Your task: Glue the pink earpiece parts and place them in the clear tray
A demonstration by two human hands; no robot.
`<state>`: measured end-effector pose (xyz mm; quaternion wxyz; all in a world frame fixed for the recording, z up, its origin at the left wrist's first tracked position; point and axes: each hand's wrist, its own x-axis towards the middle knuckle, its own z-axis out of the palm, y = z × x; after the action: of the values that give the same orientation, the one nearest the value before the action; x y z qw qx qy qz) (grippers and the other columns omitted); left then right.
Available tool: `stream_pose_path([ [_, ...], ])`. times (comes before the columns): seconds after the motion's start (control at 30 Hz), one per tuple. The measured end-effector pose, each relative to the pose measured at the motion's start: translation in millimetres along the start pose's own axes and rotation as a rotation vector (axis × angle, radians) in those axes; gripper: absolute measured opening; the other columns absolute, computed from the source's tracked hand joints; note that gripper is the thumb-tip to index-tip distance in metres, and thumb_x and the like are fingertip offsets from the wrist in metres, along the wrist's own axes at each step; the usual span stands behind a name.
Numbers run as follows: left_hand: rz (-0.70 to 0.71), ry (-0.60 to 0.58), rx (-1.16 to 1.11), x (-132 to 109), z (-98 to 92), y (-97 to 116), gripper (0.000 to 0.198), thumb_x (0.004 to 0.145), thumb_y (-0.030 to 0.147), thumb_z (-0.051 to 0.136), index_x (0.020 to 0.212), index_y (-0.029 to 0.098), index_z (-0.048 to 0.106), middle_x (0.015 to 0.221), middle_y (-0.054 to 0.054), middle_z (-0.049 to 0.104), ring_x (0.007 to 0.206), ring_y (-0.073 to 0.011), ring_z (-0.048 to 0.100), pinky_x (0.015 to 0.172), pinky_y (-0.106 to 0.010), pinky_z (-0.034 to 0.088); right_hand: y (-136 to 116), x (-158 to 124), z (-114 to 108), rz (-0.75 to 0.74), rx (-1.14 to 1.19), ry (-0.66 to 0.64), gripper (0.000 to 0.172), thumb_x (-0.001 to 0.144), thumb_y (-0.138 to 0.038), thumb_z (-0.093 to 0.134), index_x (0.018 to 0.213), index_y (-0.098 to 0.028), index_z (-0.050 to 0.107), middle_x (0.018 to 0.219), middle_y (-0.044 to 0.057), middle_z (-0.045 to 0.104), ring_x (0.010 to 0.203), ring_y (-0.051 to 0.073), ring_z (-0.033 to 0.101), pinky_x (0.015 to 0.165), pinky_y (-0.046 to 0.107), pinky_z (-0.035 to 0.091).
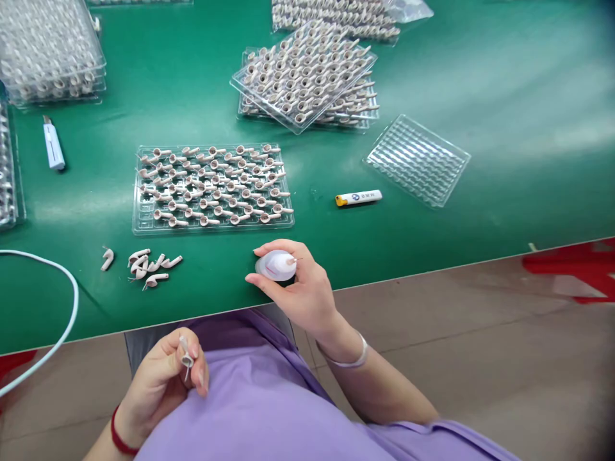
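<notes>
My left hand [168, 368], low in front of the purple clothing, pinches an earbud shell [186, 360] with a thin wire hanging from it. Around a white needle-tip squeeze bottle [275, 266] near the table's front edge, my right hand [305, 288] curls its thumb and fingers. The bottle's thin tip points to the right. Several loose earbud shells [152, 280] lie on the table left of the bottle. Behind them is a clear plastic tray [144, 221] holding rows of similar shells, many with their round openings facing up.
Stacked filled trays [307, 77] stand at the back, with another stack [52, 57] at far left. A utility knife [54, 146], a white and yellow lighter [359, 198] and a clear tray [418, 160] lie on the green table [519, 128]. A white cable [72, 288] loops at left.
</notes>
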<state>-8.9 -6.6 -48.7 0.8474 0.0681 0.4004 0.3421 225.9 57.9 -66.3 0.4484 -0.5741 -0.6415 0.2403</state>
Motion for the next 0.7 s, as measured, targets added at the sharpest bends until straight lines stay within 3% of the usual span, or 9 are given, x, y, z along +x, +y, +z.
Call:
stream_pose_path([
  [0.1, 0.087, -0.015, 0.164, -4, 5.9, 17, 0.018, 0.07, 0.038, 0.082, 0.069, 0.021, 0.073, 0.056, -0.002, 0.065, 0.047, -0.0121, 0.058, 0.045, -0.02, 0.043, -1, 1, 0, -0.016, -0.011, 0.001, 0.031, 0.079, -0.033, 0.075, 0.103, -0.023, 0.058, 0.099, 0.004, 0.069, 0.085, 0.019, 0.069, 0.078, 0.033, 0.059],
  [0.2, 0.364, 0.035, 0.536, -6, 20.4, 48, 0.015, 0.066, 0.037, 0.084, 0.068, 0.024, 0.077, 0.065, -0.004, 0.068, 0.052, -0.0153, 0.06, 0.048, -0.025, 0.048, -1, 2, 0, -0.033, -0.009, 0.001, 0.03, 0.08, -0.033, 0.074, 0.103, -0.022, 0.058, 0.098, 0.004, 0.07, 0.084, 0.018, 0.069, 0.077, 0.032, 0.058],
  [0.3, 0.817, 0.322, 0.998, 2, 34.9, 84, 0.006, 0.068, 0.031, 0.082, 0.072, 0.027, 0.08, 0.076, -0.004, 0.073, 0.071, -0.02, 0.065, 0.067, -0.028, 0.054, -1, 2, 2, -0.039, 0.0, 0.002, 0.03, 0.08, -0.032, 0.074, 0.103, -0.022, 0.058, 0.099, 0.004, 0.07, 0.085, 0.018, 0.069, 0.078, 0.031, 0.058],
  [0.4, 1.07, 0.458, 1.261, 21, 37.3, 118, 0.008, 0.074, 0.031, 0.077, 0.082, 0.031, 0.08, 0.087, 0.0, 0.075, 0.081, -0.0193, 0.066, 0.082, -0.027, 0.052, -1, 2, 3, -0.044, 0.004, 0.004, 0.03, 0.08, -0.031, 0.074, 0.103, -0.022, 0.058, 0.098, 0.004, 0.07, 0.084, 0.018, 0.069, 0.077, 0.031, 0.058],
  [0.5, 1.14, 0.517, 1.384, 43, 28.3, 148, 0.011, 0.078, 0.034, 0.073, 0.087, 0.03, 0.079, 0.091, 0.002, 0.076, 0.089, -0.0186, 0.067, 0.088, -0.025, 0.048, -1, 3, 3, -0.053, 0.001, 0.006, 0.029, 0.081, -0.032, 0.074, 0.103, -0.023, 0.057, 0.097, 0.004, 0.07, 0.084, 0.018, 0.069, 0.075, 0.031, 0.058],
  [0.7, 1.124, 0.449, 1.643, 72, 11.5, 181, 0.023, 0.085, 0.038, 0.062, 0.093, 0.022, 0.077, 0.091, 0.007, 0.074, 0.093, -0.0177, 0.068, 0.087, -0.027, 0.049, 0, 3, 3, -0.066, -0.001, 0.007, 0.03, 0.08, -0.031, 0.074, 0.103, -0.022, 0.057, 0.097, 0.004, 0.07, 0.082, 0.017, 0.069, 0.075, 0.029, 0.058],
])
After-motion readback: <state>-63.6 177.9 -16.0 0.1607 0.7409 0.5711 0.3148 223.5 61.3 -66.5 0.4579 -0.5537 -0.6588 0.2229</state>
